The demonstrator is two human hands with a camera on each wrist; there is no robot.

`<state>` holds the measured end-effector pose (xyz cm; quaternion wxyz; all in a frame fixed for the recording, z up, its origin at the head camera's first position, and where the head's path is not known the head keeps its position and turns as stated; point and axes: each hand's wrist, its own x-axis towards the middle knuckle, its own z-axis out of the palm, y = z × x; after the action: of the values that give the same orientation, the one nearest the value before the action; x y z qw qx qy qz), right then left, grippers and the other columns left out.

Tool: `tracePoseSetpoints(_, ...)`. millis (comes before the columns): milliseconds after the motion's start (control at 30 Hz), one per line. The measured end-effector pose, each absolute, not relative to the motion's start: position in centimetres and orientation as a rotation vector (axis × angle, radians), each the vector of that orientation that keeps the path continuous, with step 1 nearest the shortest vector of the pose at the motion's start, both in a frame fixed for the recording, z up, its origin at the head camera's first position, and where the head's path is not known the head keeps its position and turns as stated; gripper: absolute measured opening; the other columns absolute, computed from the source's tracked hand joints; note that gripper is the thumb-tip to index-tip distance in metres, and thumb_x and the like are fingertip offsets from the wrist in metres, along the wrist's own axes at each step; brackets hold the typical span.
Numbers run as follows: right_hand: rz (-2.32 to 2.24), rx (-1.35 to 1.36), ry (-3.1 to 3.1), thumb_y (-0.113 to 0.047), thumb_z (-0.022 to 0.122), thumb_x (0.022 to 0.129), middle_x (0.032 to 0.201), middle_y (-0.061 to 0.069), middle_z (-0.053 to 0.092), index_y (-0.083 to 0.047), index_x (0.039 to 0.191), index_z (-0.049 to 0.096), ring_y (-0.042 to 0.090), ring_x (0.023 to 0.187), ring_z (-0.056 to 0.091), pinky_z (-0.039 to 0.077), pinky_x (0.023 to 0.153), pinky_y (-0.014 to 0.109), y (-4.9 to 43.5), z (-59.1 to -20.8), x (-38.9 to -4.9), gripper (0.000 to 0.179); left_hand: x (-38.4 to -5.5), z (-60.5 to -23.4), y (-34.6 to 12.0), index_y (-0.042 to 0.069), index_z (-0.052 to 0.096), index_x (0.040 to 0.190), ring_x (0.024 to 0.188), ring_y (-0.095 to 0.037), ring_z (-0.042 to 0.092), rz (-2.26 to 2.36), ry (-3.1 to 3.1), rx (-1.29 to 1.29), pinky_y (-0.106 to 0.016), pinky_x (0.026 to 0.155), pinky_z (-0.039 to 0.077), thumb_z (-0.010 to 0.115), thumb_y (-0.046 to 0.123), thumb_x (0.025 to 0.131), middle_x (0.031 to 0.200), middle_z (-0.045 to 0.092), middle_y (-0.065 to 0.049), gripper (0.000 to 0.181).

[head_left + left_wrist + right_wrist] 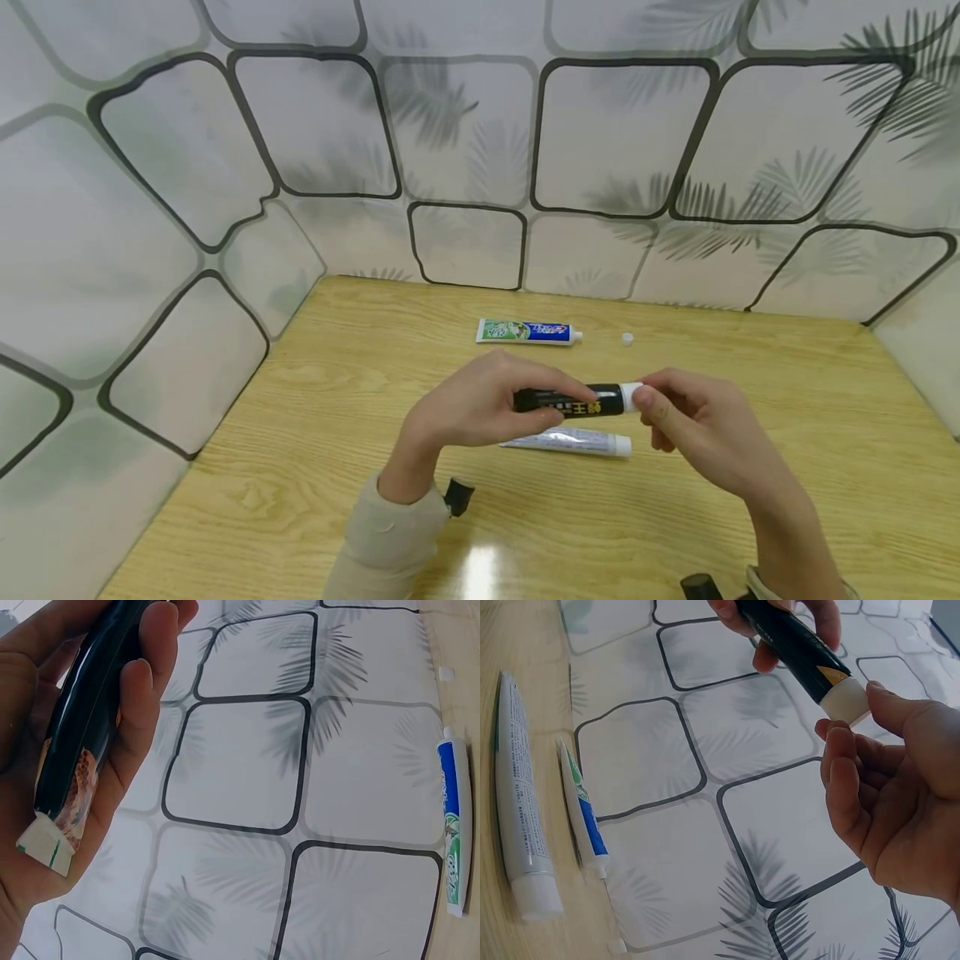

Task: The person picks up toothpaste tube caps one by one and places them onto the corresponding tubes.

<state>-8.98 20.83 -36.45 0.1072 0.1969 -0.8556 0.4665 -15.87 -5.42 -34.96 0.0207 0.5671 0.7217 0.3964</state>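
A black tube (611,400) with yellow lettering and a white cap (632,397) is held above the table, lying nearly level in the head view. My left hand (483,404) grips the tube's body, its fingers along the far side and the thumb on the near side. At the cap, my right hand (693,421) pinches with thumb and fingertips. In the left wrist view the tube's pale crimped end (46,844) shows by the palm. The right wrist view has the cap (845,701) on the tube, between the right thumb and fingers.
A white tube (581,441) lies on the wooden table (300,467) beneath the held tube. Farther back is a blue and green toothpaste tube (525,332) with its nozzle bare, and a small white cap (627,339) to its right. A patterned cloth wall (465,125) borders the table.
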Motion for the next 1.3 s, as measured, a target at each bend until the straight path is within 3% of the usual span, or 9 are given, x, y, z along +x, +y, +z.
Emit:
tracePoseSetpoints(200, 1.441, 0.437, -2.569, -0.017, 0.047, 0.107, 0.053, -0.001, 0.049, -0.008, 0.072, 0.058, 0.016, 0.043, 0.048, 0.041, 0.041, 0.03, 19.9, -36.6, -9.1, 0.037, -15.8, -35.0, -5.5, 0.011, 0.069, 0.125, 0.058, 0.002, 0.037, 1.246, 2.211, 1.765, -0.018, 0.057, 0.037, 0.064, 0.009, 0.096, 0.103, 0.07, 0.004, 0.029)
tracePoseSetpoints(367, 1.494, 0.327, -2.631, -0.028, 0.036, 0.11, 0.053, 0.003, 0.049, -0.002, 0.071, 0.059, 0.019, 0.044, 0.048, 0.042, 0.043, 0.032, 19.6, -36.6, -9.1, 0.052, -15.7, -34.9, -5.5, 0.011, 0.069, 0.125, 0.059, 0.003, 0.038, 1.24, 2.216, 1.772, -0.017, 0.058, 0.038, 0.065, 0.01, 0.096, 0.105, 0.07, 0.005, 0.029)
tracePoseSetpoints(533, 1.417, 0.439, -2.58, -0.021, 0.025, 0.111, 0.067, 0.003, 0.058, -0.001, 0.093, 0.066, 0.018, 0.056, 0.057, 0.049, 0.052, 0.031, 20.3, -36.4, -8.9, 0.049, -15.9, -34.8, -5.5, 0.011, 0.069, 0.125, 0.059, 0.002, 0.039, 1.244, 2.213, 1.757, -0.018, 0.057, 0.038, 0.065, 0.009, 0.096, 0.103, 0.069, 0.005, 0.03)
tracePoseSetpoints(667, 1.352, 0.518, -2.505, -0.007, 0.047, 0.105, 0.086, -0.002, 0.065, -0.007, 0.12, 0.064, 0.013, 0.068, 0.062, 0.051, 0.056, 0.027, 20.9, -36.1, -8.5, 0.023, -16.0, -34.8, -5.7, 0.012, 0.069, 0.126, 0.059, 0.002, 0.039, 1.25, 2.224, 1.736, -0.019, 0.057, 0.038, 0.065, 0.01, 0.096, 0.096, 0.067, 0.007, 0.03)
tracePoseSetpoints(767, 1.288, 0.609, -2.462, 0.005, 0.065, 0.092, 0.105, -0.007, 0.066, -0.011, 0.127, 0.063, 0.009, 0.08, 0.063, 0.051, 0.06, 0.023, 21.3, -35.9, -8.1, 0.039, -16.1, -34.9, -5.9, 0.013, 0.069, 0.126, 0.058, 0.001, 0.039, 1.272, 2.216, 1.703, -0.02, 0.057, 0.038, 0.065, 0.01, 0.096, 0.091, 0.064, 0.007, 0.03)
tracePoseSetpoints(867, 1.24, 0.725, -2.408, 0.014, 0.071, 0.083, 0.117, -0.007, 0.064, -0.01, 0.127, 0.064, 0.007, 0.09, 0.062, 0.052, 0.065, 0.02, 21.4, -35.7, -8.1, 0.051, -16.2, -34.9, -6.1, 0.012, 0.068, 0.127, 0.058, 0.0, 0.039, 1.302, 2.191, 1.68, -0.02, 0.056, 0.038, 0.065, 0.009, 0.097, 0.095, 0.065, 0.005, 0.031)
tracePoseSetpoints(1033, 1.208, 0.796, -2.339, 0.019, 0.072, 0.078, 0.117, -0.006, 0.064, -0.007, 0.123, 0.065, 0.006, 0.092, 0.062, 0.052, 0.065, 0.019, 21.0, -35.9, -8.4, 0.052, -16.2, -34.9, -6.3, 0.011, 0.067, 0.128, 0.058, -0.001, 0.04, 1.331, 2.174, 1.688, -0.021, 0.055, 0.038, 0.065, 0.009, 0.097, 0.098, 0.066, 0.001, 0.031)
tracePoseSetpoints(1300, 1.166, 0.75, -2.32, 0.018, 0.074, 0.077, 0.109, -0.007, 0.065, -0.009, 0.115, 0.07, 0.004, 0.084, 0.062, 0.05, 0.06, 0.017, 20.8, -36.1, -8.6, 0.047, -16.3, -35.2, -6.2, 0.012, 0.069, 0.126, 0.06, 0.0, 0.039, 1.303, 2.213, 1.709, -0.023, 0.057, 0.038, 0.066, 0.011, 0.096, 0.094, 0.065, 0.005, 0.03)
